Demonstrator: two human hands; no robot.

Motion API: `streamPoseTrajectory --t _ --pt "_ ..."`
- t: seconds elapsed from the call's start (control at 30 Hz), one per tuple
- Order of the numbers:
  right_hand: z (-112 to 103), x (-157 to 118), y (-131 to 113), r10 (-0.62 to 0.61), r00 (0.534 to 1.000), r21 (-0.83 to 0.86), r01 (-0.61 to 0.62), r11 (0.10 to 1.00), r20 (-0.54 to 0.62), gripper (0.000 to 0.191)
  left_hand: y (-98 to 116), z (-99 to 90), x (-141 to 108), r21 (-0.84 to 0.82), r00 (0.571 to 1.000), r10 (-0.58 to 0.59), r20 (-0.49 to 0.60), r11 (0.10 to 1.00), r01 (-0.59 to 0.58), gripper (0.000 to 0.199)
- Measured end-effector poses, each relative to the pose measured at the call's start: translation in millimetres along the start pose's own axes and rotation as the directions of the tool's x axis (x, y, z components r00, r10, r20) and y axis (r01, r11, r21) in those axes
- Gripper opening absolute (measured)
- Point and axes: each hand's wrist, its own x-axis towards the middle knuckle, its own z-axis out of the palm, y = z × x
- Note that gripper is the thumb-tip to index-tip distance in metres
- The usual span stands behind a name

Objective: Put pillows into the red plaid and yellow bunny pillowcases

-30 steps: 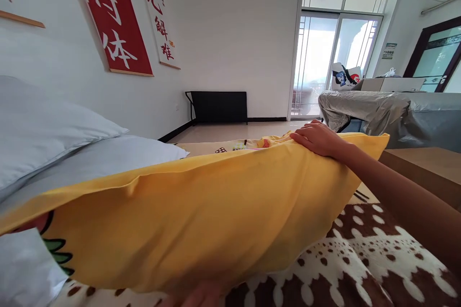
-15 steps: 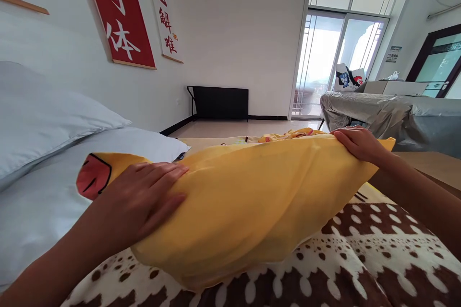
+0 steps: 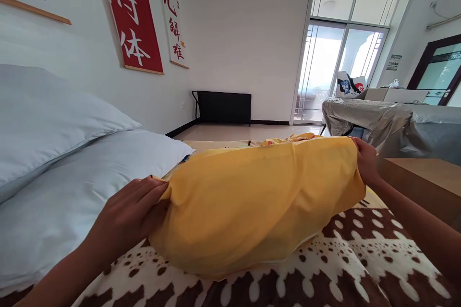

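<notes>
A plump yellow pillow [image 3: 255, 201] stands on its long edge across a brown-and-cream patterned blanket [image 3: 288, 283]. My left hand [image 3: 135, 206] is closed on the pillow's left end, with a fold of yellow cloth pinched between thumb and fingers. At the opposite end, my right hand [image 3: 365, 160] grips the upper right corner, its fingertips partly hidden behind the cloth. More yellow patterned fabric [image 3: 298, 137] shows just beyond the pillow's top edge.
Two white pillows [image 3: 61, 120] [image 3: 108, 177] lie stacked at the left. A cardboard box [image 3: 425, 177] is at the right, below a table under silver sheeting [image 3: 370, 110]. A black folded item [image 3: 225, 107] leans on the far wall.
Both hands have gone from resting on the yellow pillow to gripping its ends. The red-patterned flap at its left end is no longer visible. The view has shifted slightly.
</notes>
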Motion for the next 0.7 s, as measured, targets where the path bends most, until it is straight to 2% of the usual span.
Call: streamPoseTrajectory --t 0.1,0.23,0.3,0.37,0.47,0.53,0.57,0.63,0.7 --pt "17 -3 -47 0.031 0.999 0.183 -0.037 0.982 0.036 0.042 22 5.7 25 -0.105 0.99 -0.115 -0.084 0.989 0.106 0.025" --pt "16 -18 -121 0.031 0.999 0.346 -0.043 0.937 0.039 0.049 48 13.4 60 -0.182 0.98 -0.134 -0.149 0.978 0.106 0.02" --pt "6 -24 -148 -0.023 0.999 0.387 0.013 0.922 0.022 0.052 47 17.3 69 -0.188 0.973 -0.142 -0.182 0.976 0.107 0.017" --pt "-10 -23 -158 -0.075 0.997 0.381 0.075 0.922 -0.014 0.054 31 21.4 69 -0.119 0.971 -0.153 -0.184 0.984 0.133 0.013" --pt "-37 -2 -136 -0.026 0.983 0.293 0.08 0.953 -0.184 0.053 -19 28.9 47 0.098 0.965 -0.233 -0.123 0.965 0.245 0.019" --pt "-50 17 -105 0.062 0.929 0.199 0.013 0.98 -0.365 0.053 -53 34.8 24 0.25 0.899 -0.409 -0.159 0.864 0.438 0.031" --pt "-54 26 -88 0.08 0.918 0.121 -0.036 0.992 -0.387 0.054 -67 37.8 13 0.281 0.869 -0.472 -0.146 0.823 0.494 0.034" --pt "-56 38 -60 0.125 0.952 0.027 -0.122 0.992 -0.279 0.055 -82 42.9 -4 0.275 0.816 -0.562 -0.137 0.769 0.576 0.037" --pt "-55 44 -41 0.177 0.977 0.008 -0.178 0.984 -0.121 0.055 -84 45.2 -11 0.227 0.784 -0.614 -0.089 0.754 0.616 0.036"
